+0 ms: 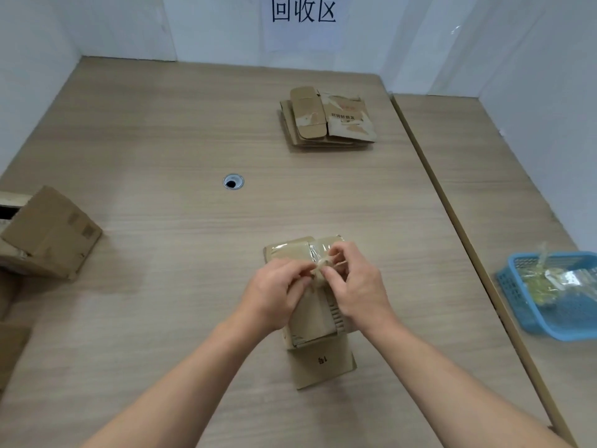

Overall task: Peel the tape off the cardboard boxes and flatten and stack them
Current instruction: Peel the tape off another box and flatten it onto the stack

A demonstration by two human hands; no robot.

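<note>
Cardboard box, flat, brown, with crinkled clear tape

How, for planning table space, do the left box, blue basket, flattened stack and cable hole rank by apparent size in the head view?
1. The left box and blue basket: alike, both cut off by the frame, so unranked.
2. Then the flattened stack, though it lies farther away.
3. Smallest: the cable hole.

1. Left hand and right hand pinch a crumpled strip of tape above a cardboard box.
2. Flattened boxes lie stacked well beyond the hands.
3. A blue basket sits right of them.
</note>
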